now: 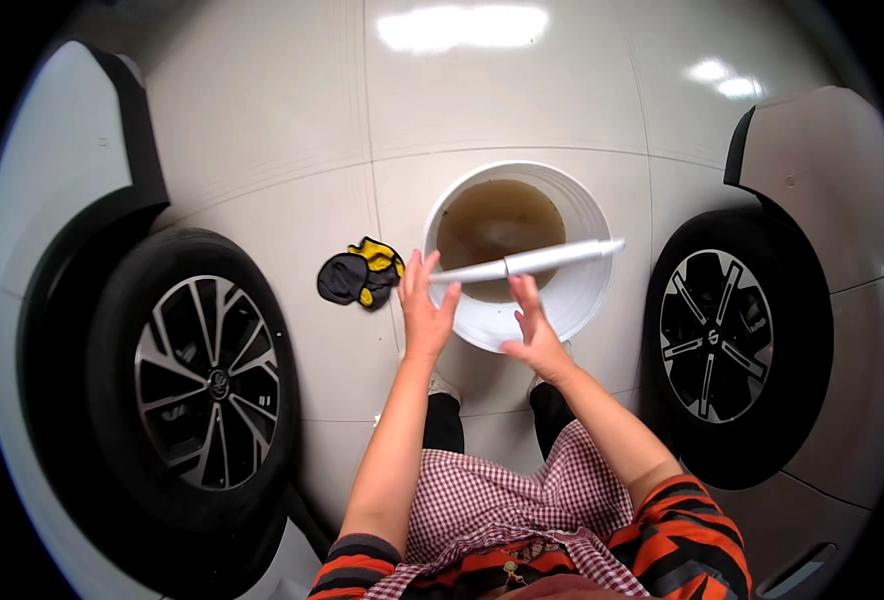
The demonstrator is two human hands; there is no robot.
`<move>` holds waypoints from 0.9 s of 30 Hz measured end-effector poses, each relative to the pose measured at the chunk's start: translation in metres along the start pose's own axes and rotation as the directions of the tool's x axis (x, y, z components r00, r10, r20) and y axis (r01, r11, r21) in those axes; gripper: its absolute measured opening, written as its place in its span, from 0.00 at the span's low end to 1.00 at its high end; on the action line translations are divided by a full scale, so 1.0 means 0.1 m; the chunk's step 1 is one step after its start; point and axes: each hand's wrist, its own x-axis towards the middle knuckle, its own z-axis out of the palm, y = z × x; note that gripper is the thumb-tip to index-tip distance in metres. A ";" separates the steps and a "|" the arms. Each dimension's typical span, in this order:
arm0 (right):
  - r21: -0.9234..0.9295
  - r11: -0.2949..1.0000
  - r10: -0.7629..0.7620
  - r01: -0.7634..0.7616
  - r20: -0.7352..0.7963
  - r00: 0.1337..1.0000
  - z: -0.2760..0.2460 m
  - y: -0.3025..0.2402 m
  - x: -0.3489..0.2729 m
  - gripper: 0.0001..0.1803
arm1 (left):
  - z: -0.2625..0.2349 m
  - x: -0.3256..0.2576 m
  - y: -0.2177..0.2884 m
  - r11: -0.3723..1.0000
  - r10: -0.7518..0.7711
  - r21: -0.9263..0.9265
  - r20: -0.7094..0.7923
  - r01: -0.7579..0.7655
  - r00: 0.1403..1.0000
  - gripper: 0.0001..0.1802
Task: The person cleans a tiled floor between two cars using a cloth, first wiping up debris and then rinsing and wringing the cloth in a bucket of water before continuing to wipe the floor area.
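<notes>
Left hand (pixel 425 308) fingers spread, touching white handle (pixel 527 262) end | right hand (pixel 534 328) open, just below handle | white bucket (pixel 518 255), murky water | black-yellow cloth (pixel 360 273) on floor (pixel 262 130)

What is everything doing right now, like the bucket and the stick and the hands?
White bucket: upright, holds murky brown water.
White pole: lying across the bucket top.
Left hand: open, touching the pole's end.
Right hand: open, just under the pole.
Black-and-yellow cloth: crumpled on the floor.

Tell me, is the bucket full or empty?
Partly full: the white bucket stands upright on the floor with murky brown water inside, its surface below the rim.
</notes>
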 end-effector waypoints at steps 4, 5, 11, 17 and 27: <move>0.949 0.309 0.260 -0.059 -0.024 0.965 0.02 -0.82 0.15 0.21 | -0.49 -0.53 0.23 0.969 -0.128 0.230 0.160 0.090 0.979 0.36; 0.950 0.300 0.500 -0.089 -0.077 0.862 0.12 -0.86 0.21 0.15 | -0.69 -0.75 0.22 0.948 -0.183 0.296 0.197 0.120 0.963 0.36; 0.977 0.204 0.741 -0.068 -0.109 0.663 0.00 -0.46 -0.11 0.20 | -1.80 -2.88 0.15 0.838 -0.540 0.046 0.209 0.543 0.815 0.19; 0.989 0.144 0.825 -0.044 -0.095 0.558 0.06 -0.72 -0.06 0.17 | -2.96 -4.84 0.04 0.528 -0.846 0.622 0.328 0.578 0.420 0.21; 0.989 0.148 0.864 0.028 -0.143 0.484 -0.32 -0.53 -1.59 0.15 | -3.68 -4.54 -0.44 0.684 -0.729 0.424 0.368 0.594 0.577 0.19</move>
